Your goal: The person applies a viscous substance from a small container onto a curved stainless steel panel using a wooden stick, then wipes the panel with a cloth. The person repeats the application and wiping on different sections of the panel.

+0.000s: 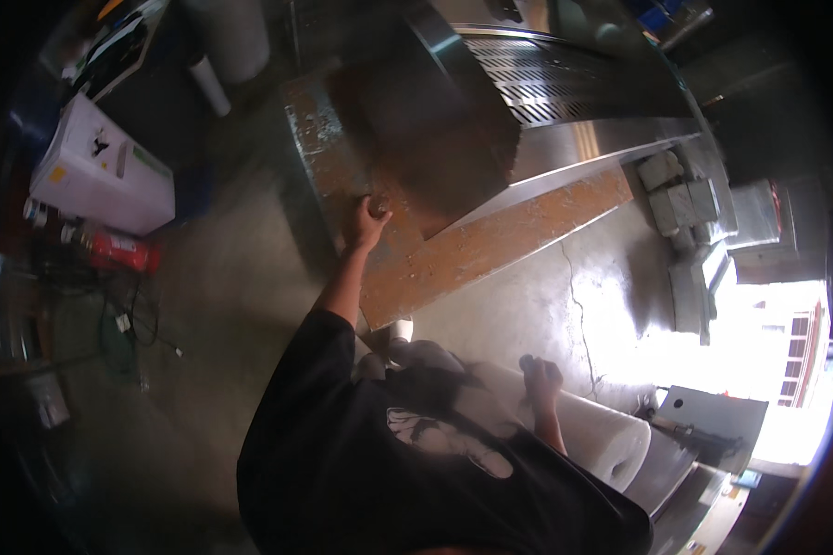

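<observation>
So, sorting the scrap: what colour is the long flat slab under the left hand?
Rusty orange-brown slab, speckled pale; head view.

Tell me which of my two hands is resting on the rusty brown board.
Your left hand, stretched forward onto the rusty board beside the steel hood. Your right hand is drawn back over the white roll, fingers curled around something small and dark.

Cracked concrete floor (528,305) under rusty plate (491,245)

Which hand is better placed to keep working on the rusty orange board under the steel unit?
Left, probably. The left hand is stretched out and resting on the rusty board beside the steel unit. The right hand is pulled back near the body, closed around a small dark object, away from the board.
</observation>
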Tool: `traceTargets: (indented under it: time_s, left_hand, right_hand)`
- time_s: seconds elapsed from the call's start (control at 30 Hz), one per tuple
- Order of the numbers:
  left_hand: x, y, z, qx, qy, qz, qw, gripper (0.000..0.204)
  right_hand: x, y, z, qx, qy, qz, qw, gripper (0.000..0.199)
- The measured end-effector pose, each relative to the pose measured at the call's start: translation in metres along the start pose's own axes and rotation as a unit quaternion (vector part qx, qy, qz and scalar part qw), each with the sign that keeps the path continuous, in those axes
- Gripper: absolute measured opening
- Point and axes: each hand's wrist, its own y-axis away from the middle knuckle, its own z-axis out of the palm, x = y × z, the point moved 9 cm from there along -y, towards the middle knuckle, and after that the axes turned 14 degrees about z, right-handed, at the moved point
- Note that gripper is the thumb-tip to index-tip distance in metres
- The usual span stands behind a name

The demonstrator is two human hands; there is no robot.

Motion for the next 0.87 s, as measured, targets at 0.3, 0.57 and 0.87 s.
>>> traceTargets:
  time_s: [0.3,0.57,0.87]
  left_hand:
    - [0.01,0.009,-0.024,0.056,-0.015,0.088,0.994,0.055]
    - [0.034,0.131,-0.107,0.089,-0.046,0.02,0.995,0.053]
    - [-0.004,0.337,-0.218,0.159,-0.099,-0.086,0.979,0.044]
  right_hand:
    - [-0.055,-0.001,0.032,-0.024,-0.077,-0.015,0.997,0.04]
    - [-0.118,0.025,0.12,-0.116,-0.02,-0.051,0.992,0.042]
    - [-0.213,0.079,0.293,-0.178,0.165,-0.28,0.929,0.041]
